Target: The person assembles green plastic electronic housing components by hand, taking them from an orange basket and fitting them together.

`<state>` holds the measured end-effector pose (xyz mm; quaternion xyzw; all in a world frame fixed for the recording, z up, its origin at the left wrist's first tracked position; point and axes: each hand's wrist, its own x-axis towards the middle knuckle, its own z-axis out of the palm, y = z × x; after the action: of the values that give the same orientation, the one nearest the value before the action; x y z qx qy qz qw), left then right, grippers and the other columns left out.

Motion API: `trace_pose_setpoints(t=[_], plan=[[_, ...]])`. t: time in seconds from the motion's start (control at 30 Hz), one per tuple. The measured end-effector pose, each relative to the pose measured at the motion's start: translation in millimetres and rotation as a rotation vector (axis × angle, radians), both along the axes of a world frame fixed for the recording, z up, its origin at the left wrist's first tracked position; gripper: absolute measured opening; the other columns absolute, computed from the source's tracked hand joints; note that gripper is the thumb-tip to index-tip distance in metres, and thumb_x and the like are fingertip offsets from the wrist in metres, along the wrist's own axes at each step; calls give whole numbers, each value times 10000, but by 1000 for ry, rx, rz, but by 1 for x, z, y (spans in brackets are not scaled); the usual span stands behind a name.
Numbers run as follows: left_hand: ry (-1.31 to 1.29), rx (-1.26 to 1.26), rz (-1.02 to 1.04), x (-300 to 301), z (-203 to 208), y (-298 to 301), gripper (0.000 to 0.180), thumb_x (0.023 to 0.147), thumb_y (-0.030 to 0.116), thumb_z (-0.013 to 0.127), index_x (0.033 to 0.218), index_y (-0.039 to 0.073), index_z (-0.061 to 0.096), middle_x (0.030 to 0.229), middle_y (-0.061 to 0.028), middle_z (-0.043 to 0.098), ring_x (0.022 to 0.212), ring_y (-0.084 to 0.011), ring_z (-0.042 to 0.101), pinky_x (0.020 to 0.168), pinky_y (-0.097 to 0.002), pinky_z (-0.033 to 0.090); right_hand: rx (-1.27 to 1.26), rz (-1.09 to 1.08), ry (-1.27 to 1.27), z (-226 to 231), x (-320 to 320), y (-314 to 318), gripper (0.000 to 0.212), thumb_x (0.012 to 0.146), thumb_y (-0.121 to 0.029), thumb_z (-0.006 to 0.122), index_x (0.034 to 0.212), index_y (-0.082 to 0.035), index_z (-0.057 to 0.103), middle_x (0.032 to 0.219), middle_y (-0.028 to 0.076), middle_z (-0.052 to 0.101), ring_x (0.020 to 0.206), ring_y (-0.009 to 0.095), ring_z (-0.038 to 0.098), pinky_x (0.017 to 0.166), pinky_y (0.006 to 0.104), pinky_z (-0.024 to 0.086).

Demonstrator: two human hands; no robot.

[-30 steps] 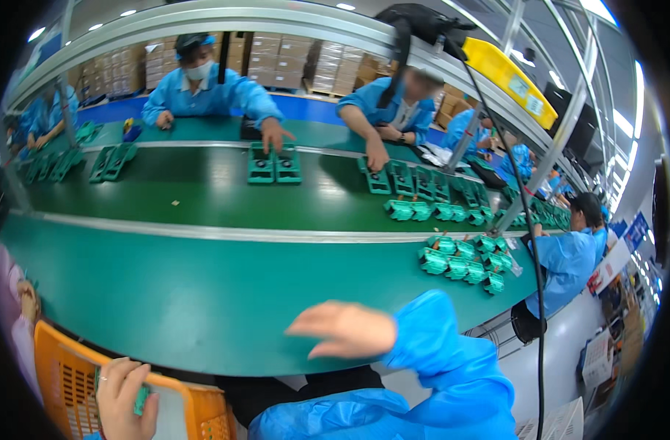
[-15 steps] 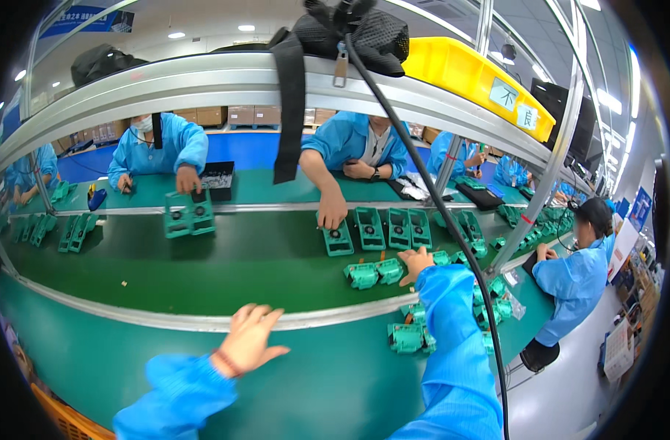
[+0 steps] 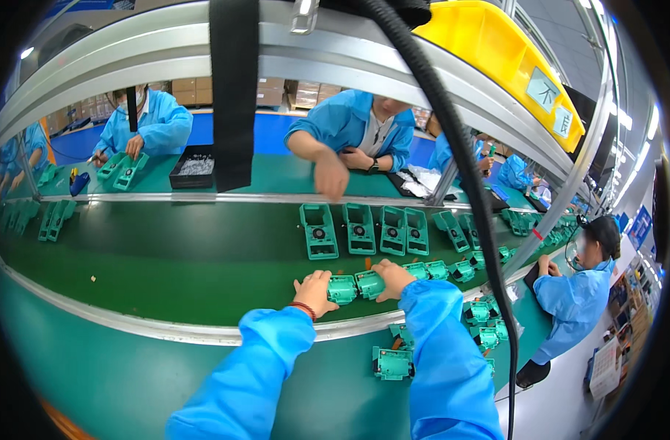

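Observation:
At the near edge of the dark green conveyor belt [image 3: 166, 271], my left hand [image 3: 315, 294] curls round the left end of a green plastic housing [image 3: 342, 290]. A second green housing [image 3: 367, 284] sits against it on the right. My right hand [image 3: 393, 280] closes over that one's right end. Further alike housings [image 3: 426, 270] continue the row to the right. Beyond them, open green frames with round black parts stand in a line, the leftmost frame [image 3: 319, 232] included. More housings [image 3: 393, 363] lie on the near green bench, left of my right forearm.
A metal rail [image 3: 166, 331] edges the belt. A black cable [image 3: 489, 257] hangs in front, right of my right arm. Overhead are an aluminium beam [image 3: 130, 70] and a yellow bin [image 3: 489, 44]. Co-workers in blue sit across; another person [image 3: 580, 293] is at the right.
My left hand has moved right and forward onto a housing; my right hand has shifted left onto its neighbour. The co-worker opposite has let go of a frame; another drew two frames back.

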<state>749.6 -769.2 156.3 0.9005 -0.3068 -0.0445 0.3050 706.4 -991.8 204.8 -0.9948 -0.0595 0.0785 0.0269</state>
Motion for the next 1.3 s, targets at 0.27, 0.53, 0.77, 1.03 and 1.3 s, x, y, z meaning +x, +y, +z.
trace_pose_setpoints(t=[0.27,0.53,0.77,1.03,1.3], plan=[[-117,-340,-52,-107,84,202,628,560,100,747,1118,15,470,1127,-161,494,1040,-324,503,876,-363,425,469,323,-275,62,-113,151,734,594,-184,756,1195,29,392,1104,203,424,989,365,429,879,403,383],[126,-182,189,-233,44,293,632,552,86,746,1126,39,485,1155,-161,501,1099,-310,481,914,-358,413,770,372,-76,-24,-190,255,752,552,-142,786,1190,-13,410,1120,174,426,1021,354,412,880,395,386],[234,-169,263,-251,15,310,721,586,63,736,1224,51,403,1268,-156,396,1171,-326,405,947,-370,387,895,268,56,-46,-207,266,855,554,-170,807,1266,-23,357,1238,168,354,1121,329,384,926,383,375],[112,-82,280,-256,35,304,875,528,175,810,1270,48,363,1326,-163,302,1261,-449,186,982,-507,281,913,52,-28,-56,-229,245,828,537,-201,821,1236,-27,414,1252,156,376,1113,328,425,906,395,390],[67,226,127,-243,33,276,807,531,143,794,1233,45,409,1230,-162,362,1113,-374,379,917,-451,356,471,312,-59,-26,-211,290,765,540,-229,777,1216,-91,448,1233,124,393,1060,333,405,855,412,386]])
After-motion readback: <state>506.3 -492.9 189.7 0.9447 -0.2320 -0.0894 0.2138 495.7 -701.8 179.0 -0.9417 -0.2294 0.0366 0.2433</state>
